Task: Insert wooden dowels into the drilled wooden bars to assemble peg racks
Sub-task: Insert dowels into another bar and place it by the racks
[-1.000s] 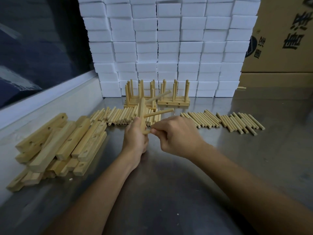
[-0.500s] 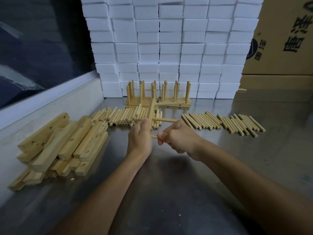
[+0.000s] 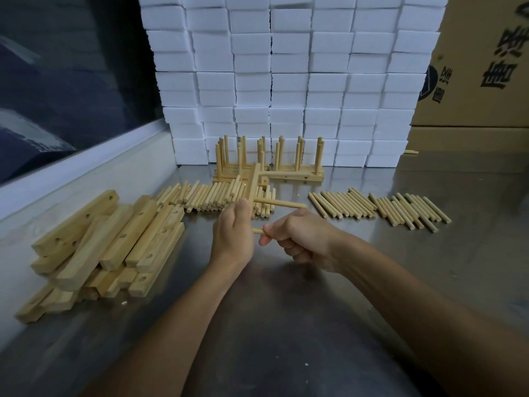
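Note:
My left hand [image 3: 233,234] grips a drilled wooden bar [image 3: 254,184] that stands nearly upright above the steel table. Two dowels stick out of the bar to the right: an upper dowel [image 3: 286,174] and a middle dowel [image 3: 279,204]. My right hand [image 3: 300,239] pinches a third dowel [image 3: 257,231] at the bar's lower end; most of this dowel is hidden by my fingers. Loose dowels lie in a left row [image 3: 217,197] and a right row [image 3: 378,207]. Finished peg racks [image 3: 272,164] stand at the back.
A heap of drilled bars [image 3: 103,247] lies at the left. White foam blocks [image 3: 286,81] are stacked behind the racks. Cardboard boxes [image 3: 481,75] stand at the right. A raised white ledge [image 3: 86,170] runs along the table's left side.
Both hands have carried the bar a little away from me. The bar has turned, so its inserted dowels now point right instead of up and right. My right hand still holds the lowest dowel.

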